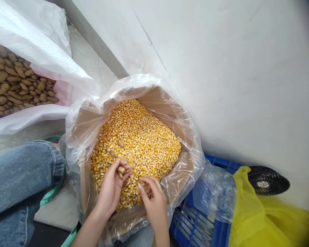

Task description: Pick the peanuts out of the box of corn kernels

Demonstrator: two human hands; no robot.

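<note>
L hand (112, 190) is hanging over the near edge of an open brown cardboard carton (158, 96) w/ crinkled clear plastic liner (192, 147); its fingers are curling round a few tan, knobbly unshelled peanuts (121, 169). R hand (155, 199) is hanging just beside it, nr same edge, thumb + index bending toward each other at a small tan bit (143, 183); can't tell if they're pinching it. Yellow-&-white dried corn kernels (139, 133) are covering the carton's middle, w/ a loose tan peanut (121, 144) lying on top. White woven plastic sack (43, 51) of peanuts is sitting off the far L corner, blue slatted plastic crate (193, 223) off the R edge.
</note>
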